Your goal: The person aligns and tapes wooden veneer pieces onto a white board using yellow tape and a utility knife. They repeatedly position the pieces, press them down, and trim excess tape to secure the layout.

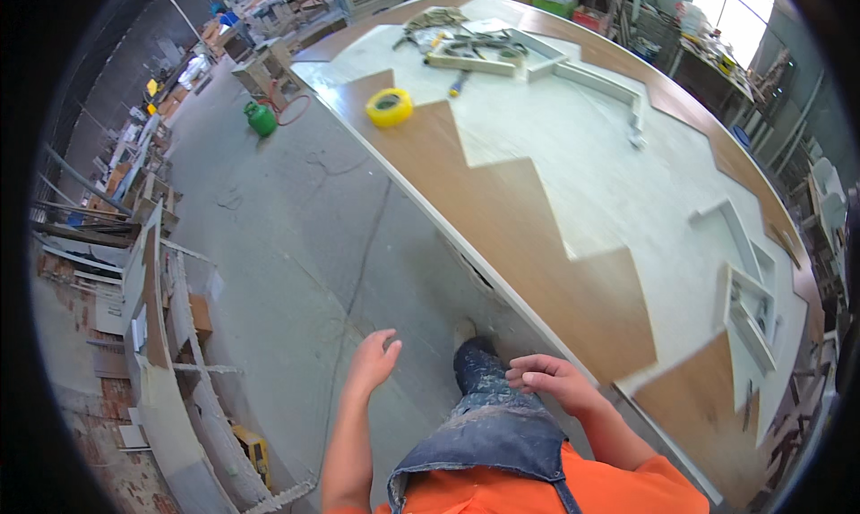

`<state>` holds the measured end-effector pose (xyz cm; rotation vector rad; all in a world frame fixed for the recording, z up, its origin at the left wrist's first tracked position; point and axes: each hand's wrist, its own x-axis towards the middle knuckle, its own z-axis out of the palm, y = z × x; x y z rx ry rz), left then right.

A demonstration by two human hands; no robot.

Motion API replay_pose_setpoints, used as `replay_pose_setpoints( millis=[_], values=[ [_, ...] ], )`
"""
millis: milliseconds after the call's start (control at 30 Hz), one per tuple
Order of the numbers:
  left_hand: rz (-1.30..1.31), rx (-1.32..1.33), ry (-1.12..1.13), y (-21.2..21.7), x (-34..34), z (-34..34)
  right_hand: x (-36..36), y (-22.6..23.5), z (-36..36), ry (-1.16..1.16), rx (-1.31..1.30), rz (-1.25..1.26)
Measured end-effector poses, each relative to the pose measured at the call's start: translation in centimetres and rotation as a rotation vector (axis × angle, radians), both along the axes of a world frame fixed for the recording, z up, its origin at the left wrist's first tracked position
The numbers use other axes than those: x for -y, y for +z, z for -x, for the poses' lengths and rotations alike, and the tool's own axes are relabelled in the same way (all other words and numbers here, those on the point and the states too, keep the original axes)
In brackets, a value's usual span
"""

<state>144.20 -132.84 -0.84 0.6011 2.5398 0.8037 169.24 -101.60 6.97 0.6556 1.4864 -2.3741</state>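
Note:
My left hand [372,360] hangs in the air over the concrete floor, fingers loosely bent and holding nothing. My right hand [557,380] is beside the long edge of a large table [515,292], its fingers apart and nothing in them. Whether it touches that edge I cannot tell. Brown wood-coloured panels with zigzag edges [546,223] lie along the table's near side, on a white surface. Farther along stands a roll of yellow tape [389,107]. A screwdriver [459,84] lies past it, near a pile of hand tools [479,45].
White angled frame pieces [591,80] lie at the table's far part, and more white frames [748,308] at the right. A green gas cylinder [261,118] with a red hose stands on the floor. A long curved panel structure [175,398] is at the left, near a yellow case [253,451].

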Motion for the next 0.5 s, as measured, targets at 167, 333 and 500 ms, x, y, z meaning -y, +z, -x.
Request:
replay_pose_setpoints(
  millis=[167,333,500],
  values=[
    [-0.035,-0.108,-0.040,5.5,-4.1,14.7,0.7,-1.5,14.5,-0.047,-0.013,0.016],
    [-0.141,-0.199,-0.112,7.7,-7.2,28.2,1.5,2.1,25.3,-0.127,-0.075,-0.065],
    [-0.259,-0.582,-0.430,4.0,-22.4,42.5,0.6,2.4,27.5,-0.568,-0.052,-0.237]
  ],
)
